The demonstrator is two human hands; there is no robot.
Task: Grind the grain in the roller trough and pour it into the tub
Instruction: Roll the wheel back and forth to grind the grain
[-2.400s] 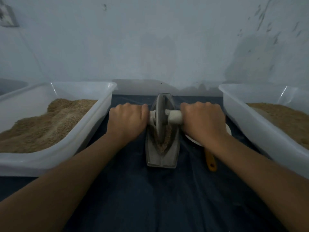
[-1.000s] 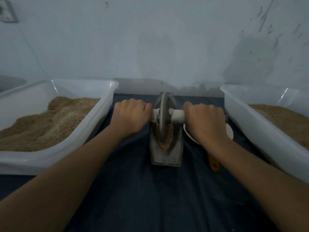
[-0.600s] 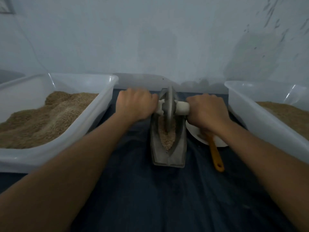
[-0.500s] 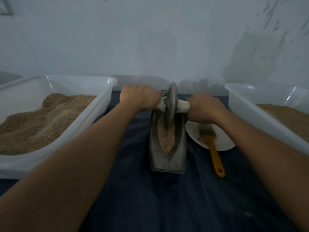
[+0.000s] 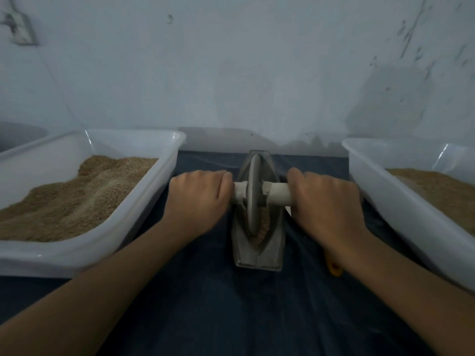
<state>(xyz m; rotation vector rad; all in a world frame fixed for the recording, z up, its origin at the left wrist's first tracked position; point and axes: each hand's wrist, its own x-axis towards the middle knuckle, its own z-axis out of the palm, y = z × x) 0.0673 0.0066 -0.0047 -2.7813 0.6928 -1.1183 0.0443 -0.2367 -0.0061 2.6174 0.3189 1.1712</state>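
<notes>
Hands are working the roller right now, one on each side of the wheel. Left hand (image 5: 199, 201) is gripping the left end of the pale handle (image 5: 279, 195), fingers curled tight round it and pressed together, knuckles up. Right hand (image 5: 325, 204) is doing the same on the right end, fingers wrapped over the bar. Between them the grey roller wheel (image 5: 253, 194) is standing upright on its edge, sitting down in the groove of the roller trough (image 5: 258, 249). That narrow, boat-shaped metal trough is lying on the dark blue cloth (image 5: 231, 304) that is covering the surface, pointing away from the person toward the wall (image 5: 231, 73).

Grain (image 5: 262, 227) is showing as a brown strip in the groove, just beside and under the near half of the wheel.

Flanking the action, a white tub on the left (image 5: 164, 176) is holding a heaped mound of brown meal, and a white tub on the right (image 5: 385, 186) is holding a flatter layer of it. Both are sitting well apart from the trough.

Peeking out under the right wrist, an orange handle tip (image 5: 334, 269) is lying on the cloth; whatever it belongs to is hidden by the arm.
</notes>
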